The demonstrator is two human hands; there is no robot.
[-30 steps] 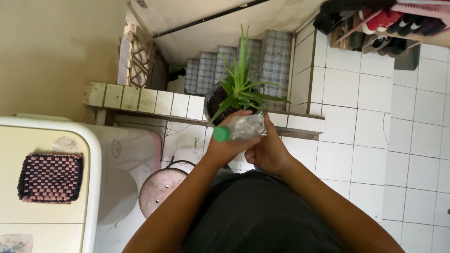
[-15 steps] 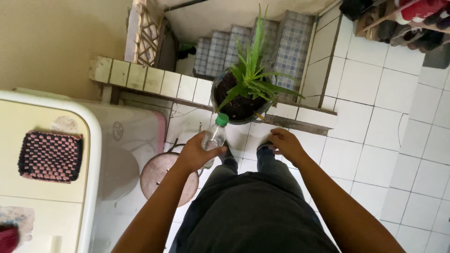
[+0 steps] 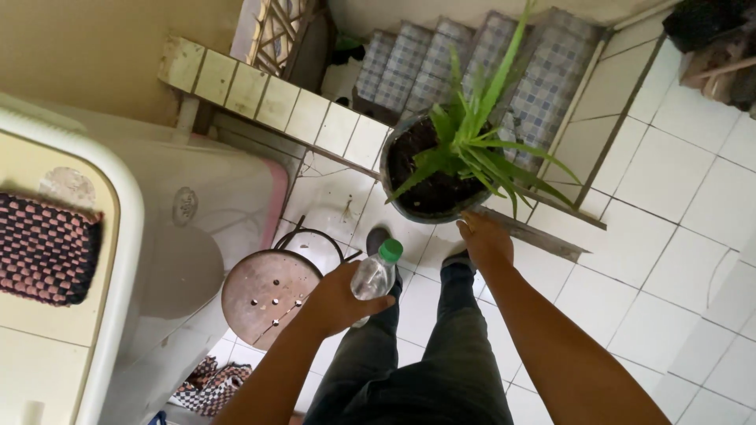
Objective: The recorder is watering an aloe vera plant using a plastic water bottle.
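My left hand [image 3: 339,299] grips a clear plastic bottle [image 3: 373,275] with a green cap, tilted and held low above the floor. My right hand [image 3: 484,240] reaches forward, fingers spread, touching the lower rim of a dark pot [image 3: 409,208] on a tiled ledge [image 3: 268,98]. The pot holds dark soil and a green spiky plant [image 3: 476,142]. My legs and dark shoes stand on the white tiles below.
A round rusty metal stool [image 3: 264,295] stands left of my legs. A white appliance [image 3: 118,260] with a woven pink-and-black mat [image 3: 43,248] fills the left. Blue-checked steps [image 3: 441,63] rise behind the ledge. A patterned cloth [image 3: 209,382] lies on the floor.
My left hand lowered the bottle away from the plant. My right hand let go of the bottle and moved up to the pot's rim. The view tilted down and closer.
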